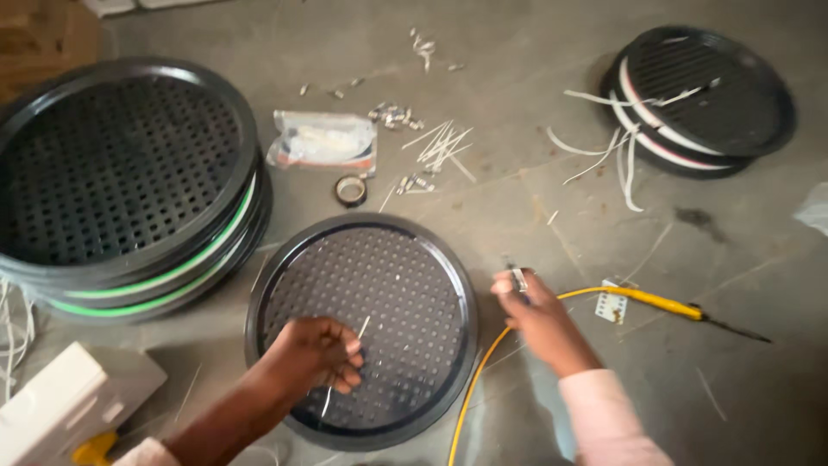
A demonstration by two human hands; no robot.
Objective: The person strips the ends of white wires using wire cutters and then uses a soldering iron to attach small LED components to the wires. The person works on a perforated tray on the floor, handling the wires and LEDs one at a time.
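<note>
L hand is pinched shut on a thin white wire, over the black perforated round tray lying flat on the floor. R hand is just off the tray's right rim, fingers closed on a small metal clip; yellow-handled soldering iron lies beside it, cord under the wrist. Judgement: keep the wire short and straight in the pinch, line it up on one hole, steady the rim w/ the R. Spare wire bits sit near the tape roll.
</note>
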